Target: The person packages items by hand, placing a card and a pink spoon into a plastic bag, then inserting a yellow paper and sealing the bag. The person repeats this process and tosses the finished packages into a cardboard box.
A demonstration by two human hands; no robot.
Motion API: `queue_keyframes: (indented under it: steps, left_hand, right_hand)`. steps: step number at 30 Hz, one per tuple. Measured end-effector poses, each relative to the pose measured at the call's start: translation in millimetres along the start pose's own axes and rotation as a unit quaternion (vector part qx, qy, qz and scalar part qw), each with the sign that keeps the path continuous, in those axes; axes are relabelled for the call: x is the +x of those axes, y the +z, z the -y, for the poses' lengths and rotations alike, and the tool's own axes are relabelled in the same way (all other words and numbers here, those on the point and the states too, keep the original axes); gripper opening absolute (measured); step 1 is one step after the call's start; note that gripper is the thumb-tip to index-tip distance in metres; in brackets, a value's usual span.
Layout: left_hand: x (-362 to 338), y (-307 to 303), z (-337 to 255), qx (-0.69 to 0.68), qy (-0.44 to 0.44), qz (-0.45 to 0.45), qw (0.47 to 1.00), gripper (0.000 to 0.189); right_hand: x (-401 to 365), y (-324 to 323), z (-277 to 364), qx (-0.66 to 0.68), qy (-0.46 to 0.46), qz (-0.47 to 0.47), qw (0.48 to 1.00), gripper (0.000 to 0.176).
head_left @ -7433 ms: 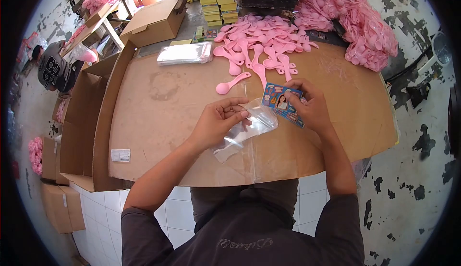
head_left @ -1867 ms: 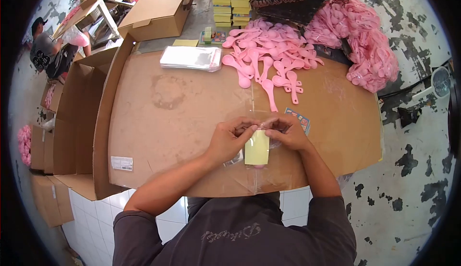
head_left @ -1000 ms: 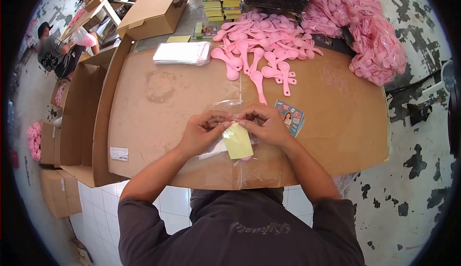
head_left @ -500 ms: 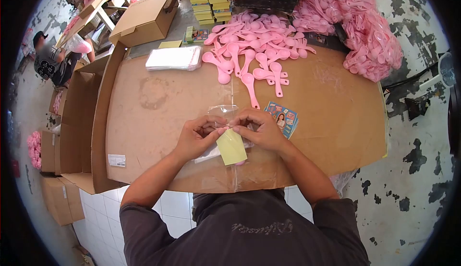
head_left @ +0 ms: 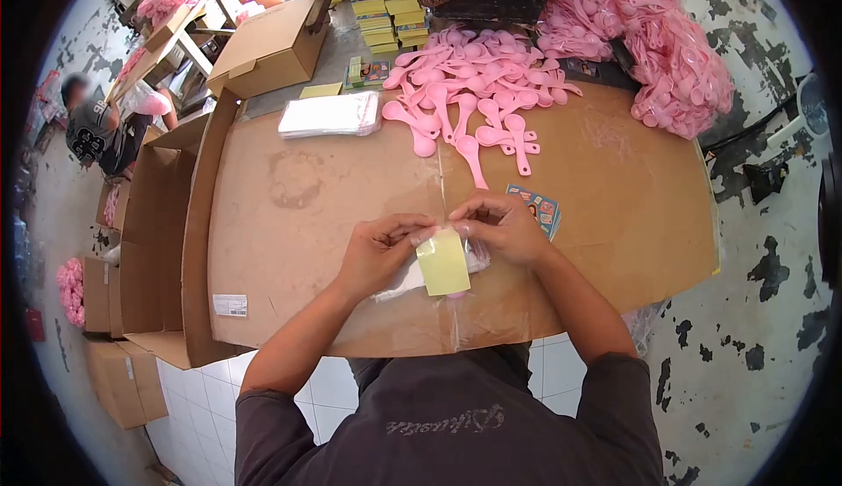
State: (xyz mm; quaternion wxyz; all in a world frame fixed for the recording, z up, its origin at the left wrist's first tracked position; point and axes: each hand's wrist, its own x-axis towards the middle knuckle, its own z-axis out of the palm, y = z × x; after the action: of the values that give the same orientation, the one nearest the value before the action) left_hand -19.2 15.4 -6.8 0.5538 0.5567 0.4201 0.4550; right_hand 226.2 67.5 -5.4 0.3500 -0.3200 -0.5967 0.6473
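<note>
A small clear plastic bag with a pale yellow card (head_left: 444, 264) in or against it lies near the front of the cardboard-covered table. My left hand (head_left: 386, 245) pinches the bag's upper left corner. With thumb and forefinger, my right hand (head_left: 502, 225) grips the upper right corner. Below the card peeks a bit of a pink item, mostly hidden. White-looking plastic packets (head_left: 402, 284) lie under my hands. Right beside my right hand is a small stack of blue printed cards (head_left: 542, 211), and beyond it a pink measuring spoon (head_left: 471, 160).
A pile of pink spoons (head_left: 478, 69) spreads at the back, near bagged spoons (head_left: 680, 65). A stack of plastic sleeves (head_left: 329, 115) lies at back left. An open carton (head_left: 158, 223) borders the left edge; another person (head_left: 95, 126) sits beyond.
The clear flap that stood up beyond my fingers is now folded down by the card's top edge. Both hands remain at the bag's top. The camera view has shifted slightly.
</note>
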Motion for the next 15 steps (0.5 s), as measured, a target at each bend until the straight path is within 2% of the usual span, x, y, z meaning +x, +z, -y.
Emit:
queue_keyframes:
  steps: [4,7,10,13,15]
  left_hand:
    - [-2.6,0.0,-5.1,-0.021,-0.021,0.006,1.0,0.024]
    - [-2.6,0.1,-5.7,-0.005,0.01,-0.004,1.0,0.023]
    - [-4.2,-0.8,-16.8,0.063,0.002,-0.014,0.998,0.021]
    - [-2.0,-5.0,-2.2,0.062,0.032,-0.015,0.997,0.02]
    - [-2.2,-8.1,-5.4,0.047,0.012,-0.005,0.999,0.02]
  right_hand:
    - [1.8,-2.1,-7.3,-0.007,-0.008,-0.012,1.0,0.013]
    - [0.2,-4.4,-5.1,-0.031,-0.061,-0.012,0.998,0.015]
    - [-0.4,-11.0,-6.9,-0.079,-0.08,0.007,0.994,0.015]
    - [-2.8,-6.3,-2.8,-0.062,-0.078,0.006,0.995,0.015]
    - [-2.9,-7.1,-2.2,-0.068,-0.091,0.017,0.993,0.015]
